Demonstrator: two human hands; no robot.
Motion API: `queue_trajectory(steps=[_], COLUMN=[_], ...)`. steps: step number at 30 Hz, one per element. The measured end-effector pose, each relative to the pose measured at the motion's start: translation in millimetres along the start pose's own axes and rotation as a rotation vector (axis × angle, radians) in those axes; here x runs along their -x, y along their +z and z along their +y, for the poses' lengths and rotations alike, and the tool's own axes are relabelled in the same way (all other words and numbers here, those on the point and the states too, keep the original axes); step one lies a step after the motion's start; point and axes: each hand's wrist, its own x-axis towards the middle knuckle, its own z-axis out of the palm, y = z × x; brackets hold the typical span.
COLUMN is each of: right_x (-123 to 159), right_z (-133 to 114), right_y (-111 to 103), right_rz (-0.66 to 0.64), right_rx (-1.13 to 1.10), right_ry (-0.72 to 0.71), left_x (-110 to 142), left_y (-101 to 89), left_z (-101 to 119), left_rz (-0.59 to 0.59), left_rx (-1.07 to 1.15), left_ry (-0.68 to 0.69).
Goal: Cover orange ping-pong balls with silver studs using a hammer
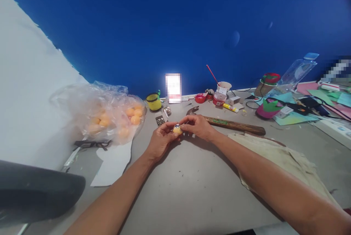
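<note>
Between my hands is a small yellow-orange ball [177, 130] with a shiny silver and dark piece on its upper side. My left hand [161, 140] grips the ball from the left, its thumb below and fingers curled behind. My right hand [199, 127] has thumb and fingertips pinched against the ball's right side, at the shiny piece; what exactly the fingertips hold is too small to tell. Just beyond my left fingers sits a small box of tiny metallic bits [159, 120]. A claw hammer [236, 125] with a wooden handle lies behind my right hand.
Clear plastic bags of orange balls [134, 114] and glasses [93, 144] lie left. A yellow pot [154, 102], a glue tube [230, 108] and a cup with a red stick [224, 88] stand behind. A beige cloth [274, 162] lies under my right forearm; papers and a bottle [298, 70] are right.
</note>
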Motion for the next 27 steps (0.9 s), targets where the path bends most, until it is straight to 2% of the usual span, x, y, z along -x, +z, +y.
queue_trajectory(steps=[6, 12, 22, 27], right_x=[-0.8, 2.3, 0.8, 1.9], right_z=[0.2, -0.2, 2.0, 2.8], right_y=[-4.9, -4.6, -1.6, -7.1], right_rz=[0.000, -0.093, -0.067, -0.132], right_rx=[-0.156, -0.135, -0.070, -0.075], right_ry=[0.065, -0.004, 0.029, -0.008], left_x=[-0.3, -0.6, 0.5, 0.9], left_y=[-0.9, -0.8, 1.5, 0.8], left_z=[2.4, 2.4, -1.4, -1.1], left_rz=[-0.056, -0.035, -0.035, -0.015], left_rx=[0.051, 0.067, -0.081, -0.101], left_ry=[-0.037, -0.031, 0.031, 0.044])
